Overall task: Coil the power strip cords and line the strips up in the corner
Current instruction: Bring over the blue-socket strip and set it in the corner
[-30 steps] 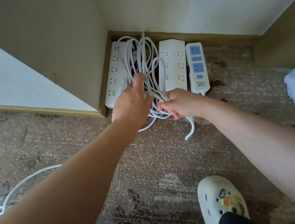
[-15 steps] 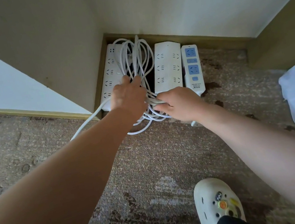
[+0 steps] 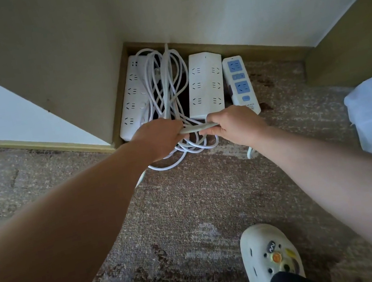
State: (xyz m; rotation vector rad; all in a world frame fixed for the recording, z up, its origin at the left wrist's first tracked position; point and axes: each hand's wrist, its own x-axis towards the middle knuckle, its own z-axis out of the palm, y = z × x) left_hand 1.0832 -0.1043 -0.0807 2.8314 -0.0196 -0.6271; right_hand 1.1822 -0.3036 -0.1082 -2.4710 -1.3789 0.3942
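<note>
Down in the corner of the carpet (image 3: pixel 190 201), where the two baseboards meet, three power strips lie side by side against the far wall: a long white strip (image 3: pixel 132 98) hard against the left baseboard, a wider white strip (image 3: pixel 205 86) to its right, and a smaller strip with blue sockets (image 3: pixel 240 85) just beside that one. Between the two white strips sits a loose bundle of white cord (image 3: pixel 166 90), its loops running from the far baseboard toward the person and partly draped over the left strip. Both hands are at the near end of that bundle, close together. The left hand (image 3: pixel 157 138) is curled around a short stretch of cord (image 3: pixel 199 128) that runs straight across to the right hand (image 3: pixel 233 125), which pinches the other end. Further loops spill onto the carpet just under the hands. A white clog with charms (image 3: pixel 271 259) stands on the carpet's near side.
</note>
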